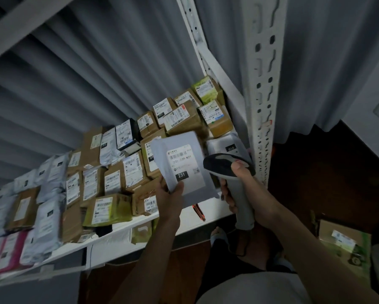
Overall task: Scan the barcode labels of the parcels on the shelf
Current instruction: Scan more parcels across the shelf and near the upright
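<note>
A grey poly mailer point(184, 165) is pinched at its near left corner by the left hand point(170, 197), thumb on the front face and the other fingers hidden behind it, so that the mailer is held tilted above the near edge of the white shelf point(190, 218). On its face a white shipping label point(182, 164) is turned toward the camera, with a barcode point(177, 155) near the top and a black tag reading 231 point(181, 175) lower down. The grey handle of a handheld barcode scanner point(230, 172) is gripped by the right hand point(242, 187), fingers curled round it and the thumb laid up by the dark head, which is pointed left at the mailer from just beside its right edge. Behind the scanner, a second grey mailer with a black tag reading 010 point(230, 148) is seen lying on the shelf against the perforated white upright point(264, 102). The rest of the shelf is filled with labelled parcels: brown cartons point(184, 119) at the far right, a green-printed box point(109, 208) near the front, and grey and white mailers point(46, 218) toward the left, which are blurred. A pleated grey curtain point(79, 84) is hung behind the shelf. On the dark floor at the right, another labelled carton point(344, 238) is seen.
</note>
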